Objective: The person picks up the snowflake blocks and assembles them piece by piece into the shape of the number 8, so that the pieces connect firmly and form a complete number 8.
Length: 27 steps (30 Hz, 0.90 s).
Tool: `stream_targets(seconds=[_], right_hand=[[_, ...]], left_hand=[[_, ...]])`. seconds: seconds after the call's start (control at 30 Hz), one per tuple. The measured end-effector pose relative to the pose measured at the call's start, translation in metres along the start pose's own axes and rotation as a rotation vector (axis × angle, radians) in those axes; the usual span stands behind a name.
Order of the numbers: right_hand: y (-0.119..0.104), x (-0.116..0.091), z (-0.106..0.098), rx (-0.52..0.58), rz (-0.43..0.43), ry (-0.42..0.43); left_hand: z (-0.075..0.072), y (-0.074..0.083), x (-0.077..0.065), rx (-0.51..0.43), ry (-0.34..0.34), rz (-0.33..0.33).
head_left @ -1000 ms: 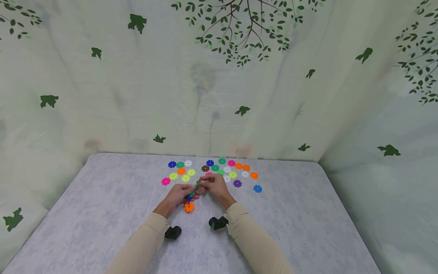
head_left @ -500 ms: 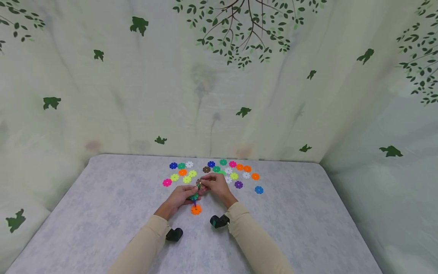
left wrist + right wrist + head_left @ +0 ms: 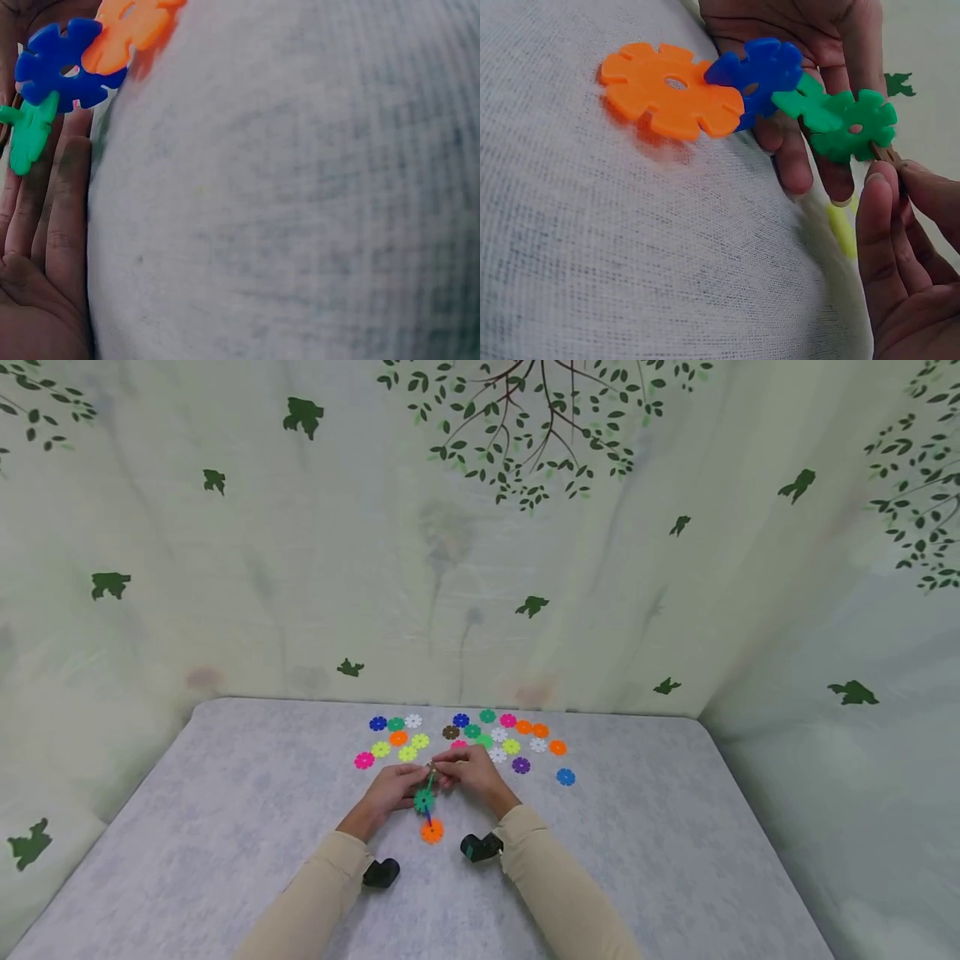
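Between the two hands runs a chain of slotted plastic flower discs: orange (image 3: 641,86), blue (image 3: 776,67), green (image 3: 829,139) at two angles, then brown (image 3: 886,154). My left hand (image 3: 392,789) holds the chain near its green part, its thumb side at the discs and other fingers stretched behind them. My right hand (image 3: 474,772) pinches the brown disc between thumb and forefinger, covering most of it. The brown disc meets the edge of the last green one. The orange end dangles toward me. In the left wrist view, the blue disc (image 3: 49,67) overlaps the left fingers (image 3: 67,217).
Loose flower discs lie in two groups at the back of the grey table (image 3: 637,827), among them a pink one (image 3: 364,761), a purple one (image 3: 521,766) and a light blue one (image 3: 566,777). A leaf-printed cloth (image 3: 300,568) hangs behind the table.
The chain's orange end has swung right and nearer to me, and the green disc has turned its face up. My right fingertips have come slightly left, closer to the left hand.
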State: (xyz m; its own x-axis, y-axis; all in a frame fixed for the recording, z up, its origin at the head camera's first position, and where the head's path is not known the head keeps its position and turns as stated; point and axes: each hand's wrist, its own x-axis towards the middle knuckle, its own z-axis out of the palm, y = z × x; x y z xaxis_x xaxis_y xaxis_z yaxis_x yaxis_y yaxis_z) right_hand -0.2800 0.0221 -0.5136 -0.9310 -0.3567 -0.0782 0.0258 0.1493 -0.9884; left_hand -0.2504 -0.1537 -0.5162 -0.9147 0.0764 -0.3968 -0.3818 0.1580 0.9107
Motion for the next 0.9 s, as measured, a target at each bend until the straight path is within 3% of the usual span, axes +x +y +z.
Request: stream_targets(seconds=[0.2,0.43,0.57,0.73,0.9], right_hand=[[0.007,-0.006,-0.017,-0.042,0.025,0.034],[0.018,-0.018,-0.072,-0.183,0.134,0.291],[0.017,-0.023,-0.095,-0.332,0.157,0.38],[0.016,-0.028,-0.106,-0.499,0.208,0.369],[0.016,-0.03,-0.108,-0.542,0.217,0.301]], left_hand=[[0.004,-0.003,0.003,-0.05,0.019,0.01],[0.003,0.0,0.002,-0.05,0.018,0.0],[0.0,0.0,0.002,-0.044,0.02,0.006],[0.0,-0.001,0.002,-0.045,0.022,0.002],[0.004,-0.001,0.002,-0.042,0.031,-0.007]])
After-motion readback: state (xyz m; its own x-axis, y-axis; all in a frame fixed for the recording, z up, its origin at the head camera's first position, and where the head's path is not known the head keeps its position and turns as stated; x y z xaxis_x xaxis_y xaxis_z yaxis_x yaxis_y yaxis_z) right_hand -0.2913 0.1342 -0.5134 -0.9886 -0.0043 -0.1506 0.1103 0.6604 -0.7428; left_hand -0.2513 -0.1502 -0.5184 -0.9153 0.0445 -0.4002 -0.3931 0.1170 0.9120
